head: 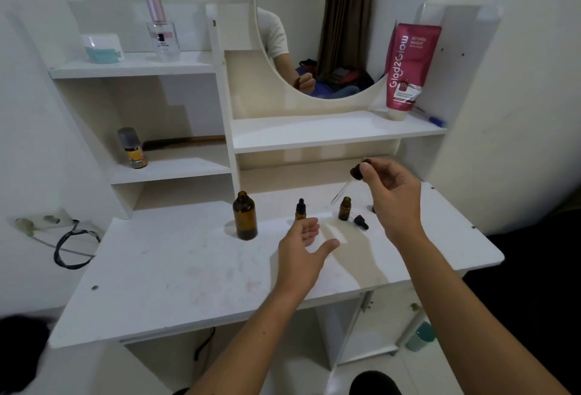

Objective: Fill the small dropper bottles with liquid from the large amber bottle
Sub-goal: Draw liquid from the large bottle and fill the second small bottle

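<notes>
On white desk (195,272): large amber bottle (245,217) uncapped, left; capped dropper bottle (300,210) beside it; open small bottle (345,208) right, loose cap (361,221) alongside. Right hand (390,188) pinching dropper (347,185) above open bottle. Left hand (303,242) spread, empty.

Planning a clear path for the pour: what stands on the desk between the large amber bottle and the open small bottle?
In the head view, one capped dropper bottle stands between the large amber bottle and the open small bottle.

Beside the round mirror (342,17), the pink tube (410,67) reads "Glad2Glow" lengthwise, with "RETINOL BRIGHT" near its top; its other print is too small.
</notes>
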Available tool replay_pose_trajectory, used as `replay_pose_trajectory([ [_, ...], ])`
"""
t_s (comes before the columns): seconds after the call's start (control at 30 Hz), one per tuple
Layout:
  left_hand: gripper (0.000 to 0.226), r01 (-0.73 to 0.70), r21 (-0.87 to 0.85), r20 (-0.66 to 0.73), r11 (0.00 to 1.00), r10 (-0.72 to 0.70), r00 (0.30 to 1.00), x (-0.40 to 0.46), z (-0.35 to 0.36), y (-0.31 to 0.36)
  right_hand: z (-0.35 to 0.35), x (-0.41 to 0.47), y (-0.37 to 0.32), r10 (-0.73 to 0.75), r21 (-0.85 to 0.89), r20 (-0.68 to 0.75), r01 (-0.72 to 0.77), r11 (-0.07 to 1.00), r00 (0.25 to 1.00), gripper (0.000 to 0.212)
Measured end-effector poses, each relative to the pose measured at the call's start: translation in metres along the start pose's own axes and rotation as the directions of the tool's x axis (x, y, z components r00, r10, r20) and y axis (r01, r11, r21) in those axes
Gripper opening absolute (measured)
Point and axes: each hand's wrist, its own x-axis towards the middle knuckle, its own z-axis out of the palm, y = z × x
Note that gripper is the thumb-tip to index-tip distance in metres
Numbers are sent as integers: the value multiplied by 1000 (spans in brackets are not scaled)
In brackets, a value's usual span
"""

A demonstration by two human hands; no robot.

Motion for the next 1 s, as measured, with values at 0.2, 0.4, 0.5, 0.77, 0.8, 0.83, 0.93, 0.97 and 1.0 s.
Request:
replay_pose_trajectory([
  [0.2,71,-6,19,68,1000,4,998,27,33,6,-21,17,14,22,-18,-51,-22,1000,998,11],
  [0.4,72,-27,48,57,998,24,998,54,52,5,-22,31,26,3,-53,-46,-5,999,999,13],
  [0.5,65,-77,82,48,994,73,996,64,59,4,-22,30,34,8,-94,-3,-8,996,1000,14],
  [0.77,24,-185,99,-10,978,187,982,76,64,-3,-8,27,45,-35,-173,82,49,984,996,3],
  [0.8,24,-191,95,-8,977,192,981,76,64,-4,-7,27,45,-36,-179,73,49,983,997,5],
  [0.83,24,-193,90,-6,977,195,981,75,64,-5,-6,27,46,-37,-181,68,49,982,997,6],
  [0.93,25,-192,81,-1,978,193,981,76,64,-5,-4,27,47,-12,-169,69,23,985,998,5],
  [0.97,25,-194,82,-1,978,194,981,76,64,-6,-4,27,48,5,-159,78,8,987,997,5],
  [1.0,25,-197,85,-1,977,198,980,76,64,-6,-3,27,48,19,-154,88,-5,988,996,5],
])
